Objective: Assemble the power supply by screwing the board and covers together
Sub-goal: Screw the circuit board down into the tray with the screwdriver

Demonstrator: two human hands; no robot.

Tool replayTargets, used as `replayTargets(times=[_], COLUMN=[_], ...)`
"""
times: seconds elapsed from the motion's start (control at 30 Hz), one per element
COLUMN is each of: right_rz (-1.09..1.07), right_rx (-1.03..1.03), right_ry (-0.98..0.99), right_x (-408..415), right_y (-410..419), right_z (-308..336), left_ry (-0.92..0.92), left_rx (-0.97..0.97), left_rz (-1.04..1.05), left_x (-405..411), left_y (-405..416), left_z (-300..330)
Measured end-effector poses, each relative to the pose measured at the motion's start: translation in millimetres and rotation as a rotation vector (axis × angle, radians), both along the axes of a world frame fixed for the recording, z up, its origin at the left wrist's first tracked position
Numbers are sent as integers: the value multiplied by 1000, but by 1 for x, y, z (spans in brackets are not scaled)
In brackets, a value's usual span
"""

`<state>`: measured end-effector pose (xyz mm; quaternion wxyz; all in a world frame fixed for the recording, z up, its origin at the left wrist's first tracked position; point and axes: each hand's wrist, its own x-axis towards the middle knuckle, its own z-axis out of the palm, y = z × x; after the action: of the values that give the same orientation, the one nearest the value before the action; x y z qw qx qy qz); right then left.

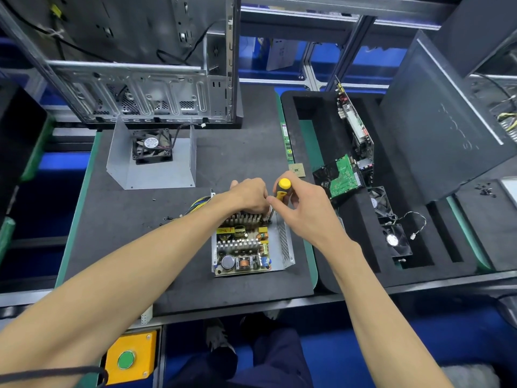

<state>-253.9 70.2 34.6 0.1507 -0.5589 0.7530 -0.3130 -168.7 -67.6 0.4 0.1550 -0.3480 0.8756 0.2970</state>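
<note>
My right hand grips the yellow-black screwdriver upright over a far board corner; left hand, fingers curled, steadies it there

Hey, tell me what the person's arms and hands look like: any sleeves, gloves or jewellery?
Both forearms are bare up to the picture's edge: no sleeves in view. The left hand and right hand wear no gloves, and no ring, watch or wristband shows on either.
</note>
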Motion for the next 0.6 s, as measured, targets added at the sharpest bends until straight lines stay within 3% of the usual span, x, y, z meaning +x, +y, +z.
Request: replayTargets(times=[0.6], right_rz=[-34], right_rx=[-83], right_ry=[48], right_x=[5], right_y=[-6], right_z=[-14], left_ry=[85], left_rx=[15], left_rz=[-29], left_x=[9], left_y=[1], left_z=[2])
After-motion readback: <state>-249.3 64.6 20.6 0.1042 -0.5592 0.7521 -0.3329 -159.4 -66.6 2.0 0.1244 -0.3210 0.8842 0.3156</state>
